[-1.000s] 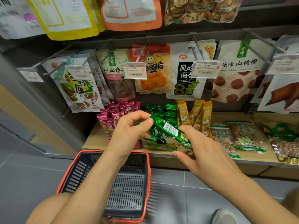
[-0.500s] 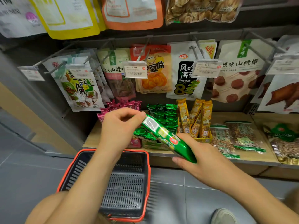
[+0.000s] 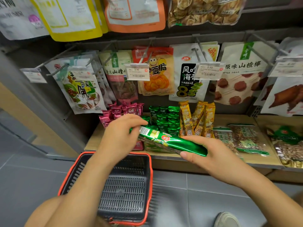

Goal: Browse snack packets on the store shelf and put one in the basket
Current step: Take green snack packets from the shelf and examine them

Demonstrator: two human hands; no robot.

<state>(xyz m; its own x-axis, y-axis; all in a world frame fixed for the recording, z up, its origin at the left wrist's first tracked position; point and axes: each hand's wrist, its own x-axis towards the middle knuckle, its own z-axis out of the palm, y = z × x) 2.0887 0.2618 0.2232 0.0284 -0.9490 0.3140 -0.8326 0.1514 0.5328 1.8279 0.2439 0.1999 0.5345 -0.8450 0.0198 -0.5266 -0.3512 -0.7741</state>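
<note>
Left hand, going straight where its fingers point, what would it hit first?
Likely the row of small green packets on the shelf, beyond the long green packet the left hand pinches; depth unclear.

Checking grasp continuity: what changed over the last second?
The green packet was rolled between both hands, from its printed back to its glossy front, and now lies flatter. The left hand and the right hand still grip its ends. The basket stayed put below.

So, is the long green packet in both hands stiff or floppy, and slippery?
Probably stiff: the green packet spans between the left hand and right hand without sagging. Its glossy foil likely makes it slippery. It seems light: a pinch holds one end.
</note>
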